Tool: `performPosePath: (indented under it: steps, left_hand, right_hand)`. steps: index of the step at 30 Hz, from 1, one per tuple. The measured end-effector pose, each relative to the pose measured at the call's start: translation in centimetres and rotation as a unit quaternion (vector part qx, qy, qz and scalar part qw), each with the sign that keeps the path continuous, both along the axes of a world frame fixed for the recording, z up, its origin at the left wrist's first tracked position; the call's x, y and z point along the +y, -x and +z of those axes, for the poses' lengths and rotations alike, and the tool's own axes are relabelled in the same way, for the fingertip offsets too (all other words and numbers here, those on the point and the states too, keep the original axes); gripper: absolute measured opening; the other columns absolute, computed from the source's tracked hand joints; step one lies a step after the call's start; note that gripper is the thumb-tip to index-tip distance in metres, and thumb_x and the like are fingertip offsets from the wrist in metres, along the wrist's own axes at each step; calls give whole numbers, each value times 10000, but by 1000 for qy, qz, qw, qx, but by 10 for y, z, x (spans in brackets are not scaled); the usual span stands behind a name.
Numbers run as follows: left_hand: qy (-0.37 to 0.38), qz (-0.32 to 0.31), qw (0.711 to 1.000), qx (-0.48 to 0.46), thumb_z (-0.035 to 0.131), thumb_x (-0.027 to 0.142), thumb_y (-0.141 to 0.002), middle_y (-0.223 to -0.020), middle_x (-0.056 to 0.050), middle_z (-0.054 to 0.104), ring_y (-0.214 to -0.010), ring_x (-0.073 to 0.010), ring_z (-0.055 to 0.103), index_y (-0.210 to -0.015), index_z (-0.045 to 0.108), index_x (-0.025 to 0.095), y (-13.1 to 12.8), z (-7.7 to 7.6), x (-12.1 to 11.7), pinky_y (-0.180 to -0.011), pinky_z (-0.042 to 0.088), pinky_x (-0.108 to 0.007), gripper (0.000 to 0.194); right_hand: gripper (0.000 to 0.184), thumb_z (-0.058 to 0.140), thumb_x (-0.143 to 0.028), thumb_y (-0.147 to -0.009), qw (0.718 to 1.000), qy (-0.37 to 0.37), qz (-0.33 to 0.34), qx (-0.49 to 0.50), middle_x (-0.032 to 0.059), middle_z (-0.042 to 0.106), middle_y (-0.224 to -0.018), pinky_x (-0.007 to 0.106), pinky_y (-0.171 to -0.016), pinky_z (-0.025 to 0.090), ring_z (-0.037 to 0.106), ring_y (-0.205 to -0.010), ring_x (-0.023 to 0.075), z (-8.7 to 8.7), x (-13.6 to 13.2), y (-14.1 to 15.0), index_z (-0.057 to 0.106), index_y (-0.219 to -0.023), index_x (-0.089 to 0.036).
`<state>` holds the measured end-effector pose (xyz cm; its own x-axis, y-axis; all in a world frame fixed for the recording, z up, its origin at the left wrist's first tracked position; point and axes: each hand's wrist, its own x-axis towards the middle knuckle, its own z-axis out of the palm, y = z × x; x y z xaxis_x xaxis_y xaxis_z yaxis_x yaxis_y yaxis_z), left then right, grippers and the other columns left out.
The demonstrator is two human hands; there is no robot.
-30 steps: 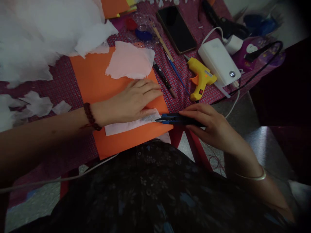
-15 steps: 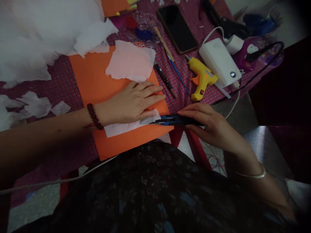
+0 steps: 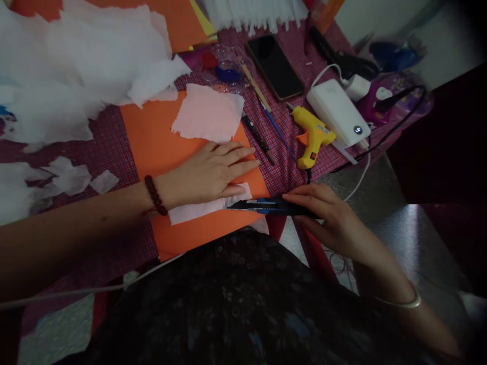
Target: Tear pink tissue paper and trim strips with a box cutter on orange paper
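Note:
My left hand [image 3: 218, 170] lies flat with its fingers spread, pressing on a strip of white tissue paper [image 3: 194, 211] that rests on an orange sheet [image 3: 190, 238]. In my right hand [image 3: 323, 213] is a dark utility knife [image 3: 274, 206], held by its handle. The black blade points left and sits at the lower edge of the strip, near my left thumb; I cannot tell whether it touches the paper. Above my left hand, a torn pale pink tissue piece [image 3: 209, 112] covers part of the orange sheet.
To the right lie a yellow glue gun [image 3: 314, 134], a white power bank [image 3: 338, 111], a phone [image 3: 276, 67], a blue paintbrush [image 3: 279, 126] and a dark pen [image 3: 258, 138]. Crumpled white tissue [image 3: 95, 56] heaps at the left. A white cable [image 3: 152, 272] runs along the table's front edge.
The knife tip has shifted left along the strip's lower edge and the knife has moved slightly down. The left hand stays on the paper. The whole view has shifted a little.

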<state>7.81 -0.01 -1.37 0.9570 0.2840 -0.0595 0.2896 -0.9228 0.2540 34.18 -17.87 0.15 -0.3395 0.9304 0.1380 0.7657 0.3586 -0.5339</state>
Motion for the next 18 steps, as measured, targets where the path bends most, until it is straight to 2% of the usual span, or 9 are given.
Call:
performPosePath:
  steps: [6, 8, 12, 18]
  left_hand:
    - [50, 11, 998, -24, 275, 565, -1118, -1684, -126, 430, -1556, -297, 379, -1644, 374, 219, 16, 6, 7, -1262, 290, -486, 637]
    - [29, 24, 999, -25, 249, 562, -1122, -1685, -123, 429, -1568, -295, 366, -1636, 385, 217, 28, 6, 4, -1283, 259, -503, 634]
    - [-48, 31, 998, -4, 310, 555, -1117, -1706, -147, 386, -1594, -346, 316, -1608, 427, 174, 45, -2, -7, -1310, 173, -571, 632]
    - [-78, 35, 996, 7, 351, 517, -1121, -1711, -119, 385, -1595, -344, 319, -1610, 423, 203, 45, -6, -13, -1307, 182, -560, 586]
  right_hand:
    - [422, 612, -140, -996, 1000, -13, 6, -2, 128, 678, -1240, 456, -979, 583, 675, -1129, 263, -5, -2, -1, 605, -1405, -242]
    - [429, 613, -134, -992, 1000, -12, 8, 0, 125, 681, -1238, 452, -979, 583, 675, -1136, 264, -5, -3, -1, 606, -1406, -247]
    - [424, 613, -137, -987, 1000, -15, 1, 9, 116, 694, -1213, 445, -960, 591, 686, -1119, 263, -6, -2, -1, 625, -1393, -260]
    - [409, 621, -147, -981, 1000, -8, -1, 8, 111, 703, -1202, 449, -951, 596, 692, -1102, 268, -3, 6, 3, 651, -1373, -261]
